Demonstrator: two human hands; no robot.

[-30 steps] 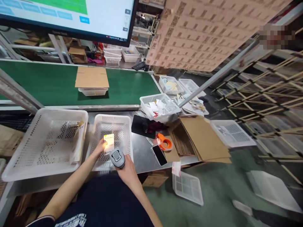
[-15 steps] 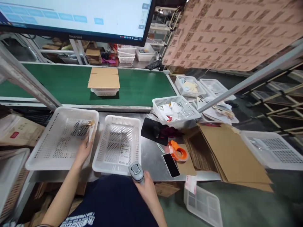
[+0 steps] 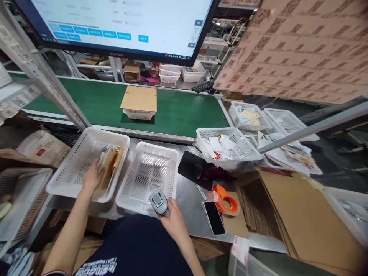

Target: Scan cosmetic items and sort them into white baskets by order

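My left hand (image 3: 92, 177) reaches into the left white basket (image 3: 61, 183), its fingers closed on kraft envelopes (image 3: 110, 163) that lean toward the basket's right wall. A whitish packet beside them is partly hidden by the fingers. My right hand (image 3: 173, 219) is wrapped around a grey handheld barcode scanner (image 3: 159, 202). The scanner's head is over the near right corner of a second white basket (image 3: 122, 191). Inside that basket, a printed label (image 3: 155, 184) lies on the bottom, partly covered by the scanner.
A monitor (image 3: 115, 23) hangs above a green conveyor (image 3: 181, 105), where cardboard (image 3: 139, 98) covers a basket. To my right are a phone (image 3: 214, 217), an orange tape dispenser (image 3: 227, 201), a basket of packets (image 3: 244, 151) and stacked cardboard (image 3: 310, 214). A metal post (image 3: 60, 88) rises at left.
The view has shifted left and tilted. My left hand now sits left of the envelopes, which show more broadly. The scanner has moved further over the second basket, partly covering its label.
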